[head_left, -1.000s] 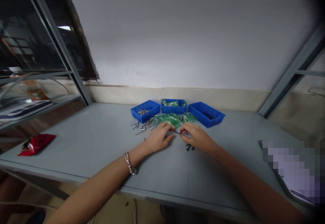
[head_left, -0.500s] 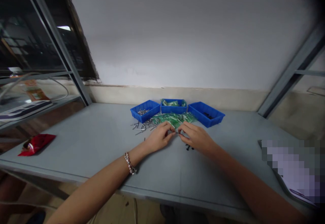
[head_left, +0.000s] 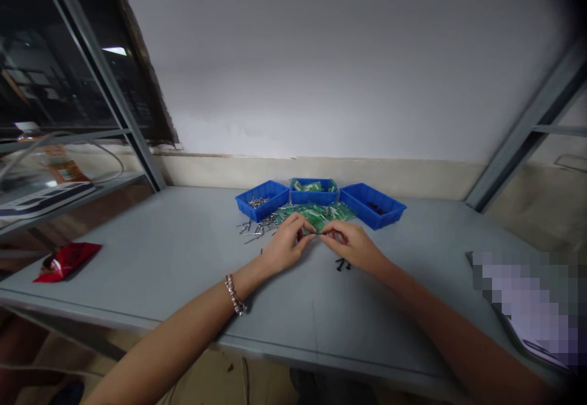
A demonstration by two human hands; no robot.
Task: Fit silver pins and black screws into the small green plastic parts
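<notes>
My left hand (head_left: pixel 287 246) and my right hand (head_left: pixel 353 246) meet fingertip to fingertip over the middle of the table, both pinching a small thin piece too tiny to identify. Just beyond them lie green plastic packets (head_left: pixel 316 214). Loose silver metal pins (head_left: pixel 263 227) are scattered left of the packets. A few black screw-like pieces (head_left: pixel 342 264) rest beside my right hand. Behind stand three blue bins: the left one (head_left: pixel 259 212) holds silver pins, the middle one (head_left: pixel 314 197) green packets, and the right one (head_left: pixel 378 218) dark pieces.
A red packet (head_left: pixel 68 261) lies at the table's left edge. On the side shelf are a bottle (head_left: pixel 62 163) and a white power strip (head_left: pixel 46 199). A blurred-out flat object (head_left: pixel 527 307) is at the right. Metal posts flank the grey table (head_left: pixel 183 240).
Both hands have shifted slightly and their fingertips are closer together. The black pieces beside my right hand are more exposed now.
</notes>
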